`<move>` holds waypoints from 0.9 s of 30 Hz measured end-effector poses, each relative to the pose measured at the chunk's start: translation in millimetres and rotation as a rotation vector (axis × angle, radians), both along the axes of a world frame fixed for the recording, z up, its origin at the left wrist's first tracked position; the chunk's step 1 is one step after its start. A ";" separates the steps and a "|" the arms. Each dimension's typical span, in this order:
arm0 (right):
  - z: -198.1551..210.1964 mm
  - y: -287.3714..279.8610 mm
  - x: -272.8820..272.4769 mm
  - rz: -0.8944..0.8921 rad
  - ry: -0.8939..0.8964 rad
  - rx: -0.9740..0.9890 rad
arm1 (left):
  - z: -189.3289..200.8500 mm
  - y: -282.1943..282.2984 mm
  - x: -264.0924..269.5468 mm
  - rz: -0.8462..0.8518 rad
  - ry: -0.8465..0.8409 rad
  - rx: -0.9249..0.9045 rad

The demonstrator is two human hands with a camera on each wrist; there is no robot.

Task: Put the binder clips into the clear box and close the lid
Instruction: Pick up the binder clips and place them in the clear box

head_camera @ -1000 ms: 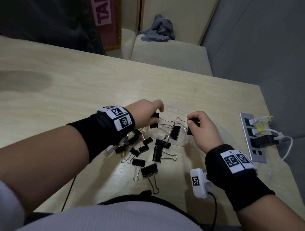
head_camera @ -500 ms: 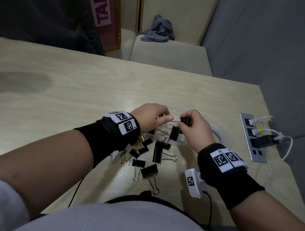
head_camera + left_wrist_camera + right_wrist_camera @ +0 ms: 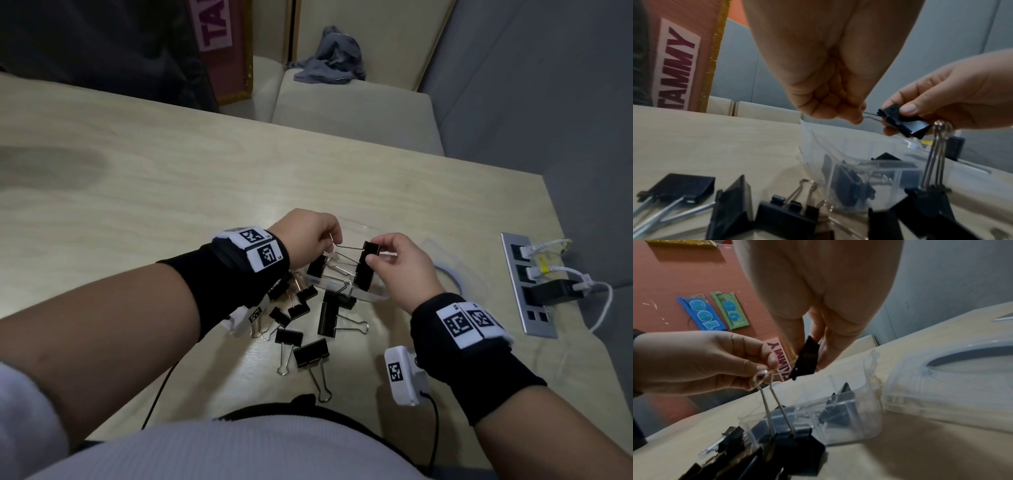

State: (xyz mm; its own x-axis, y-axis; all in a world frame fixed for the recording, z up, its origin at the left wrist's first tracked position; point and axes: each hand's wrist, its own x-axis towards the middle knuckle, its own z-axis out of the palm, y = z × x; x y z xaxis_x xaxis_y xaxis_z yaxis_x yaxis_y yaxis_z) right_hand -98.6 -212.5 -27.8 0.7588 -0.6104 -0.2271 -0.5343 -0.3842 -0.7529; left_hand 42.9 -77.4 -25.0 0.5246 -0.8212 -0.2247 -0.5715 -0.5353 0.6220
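Observation:
A small black binder clip (image 3: pixel 371 248) is held between both hands above the clear box (image 3: pixel 371 296). My right hand (image 3: pixel 376 257) pinches its black body (image 3: pixel 898 118) (image 3: pixel 805 356). My left hand (image 3: pixel 334 240) pinches its wire handles (image 3: pixel 869 115). A bigger clip (image 3: pixel 797 441) dangles by its long handles below the hands, at the box's near edge (image 3: pixel 927 199). The box (image 3: pixel 838 146) (image 3: pixel 849 410) holds several clips. Its lid (image 3: pixel 448 270) (image 3: pixel 941 386) lies open to the right. Several loose clips (image 3: pixel 310 353) lie on the table in front of the box.
A metal socket panel (image 3: pixel 534 325) with plugs and white cables is set into the table at the right edge. A white camera unit (image 3: pixel 402 373) hangs under my right wrist. A bench with a grey cloth (image 3: pixel 329 58) stands beyond the table's far edge.
My left hand left the clip that it held at the box and took the wire handles of the right hand's clip. Both hands rose a little above the box.

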 end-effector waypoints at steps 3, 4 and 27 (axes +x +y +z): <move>-0.8 3.5 1.2 0.112 0.131 -0.186 | -6.3 -1.8 -3.5 -0.091 -0.183 0.132; 0.1 5.2 -0.5 0.158 0.149 -0.247 | -8.2 -0.8 -3.9 -0.104 -0.224 0.140; -35.7 42.0 -46.8 0.621 0.207 -0.427 | -22.3 67.2 -57.7 -0.843 -0.323 0.341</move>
